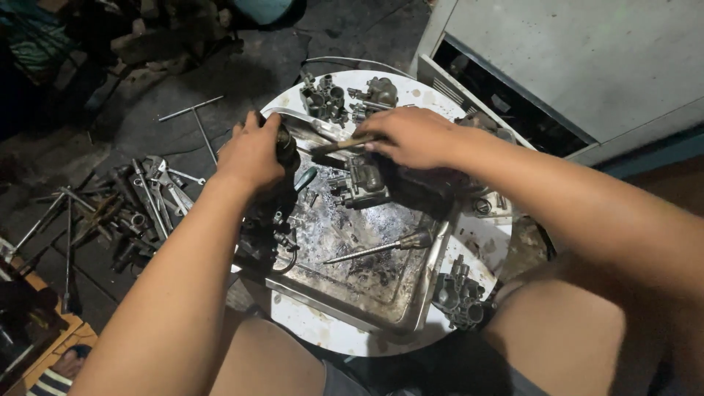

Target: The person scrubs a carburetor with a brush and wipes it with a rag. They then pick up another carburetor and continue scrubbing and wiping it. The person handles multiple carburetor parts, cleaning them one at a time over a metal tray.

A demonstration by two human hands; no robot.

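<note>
2 hands: left hand [251,152] grips dark part [285,144], right hand [414,137] holds brush [339,146].

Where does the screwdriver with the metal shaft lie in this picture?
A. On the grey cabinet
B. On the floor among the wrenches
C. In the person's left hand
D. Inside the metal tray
D: the screwdriver lies loose on the greasy bottom of the tray, below both hands, and neither hand touches it.
</note>
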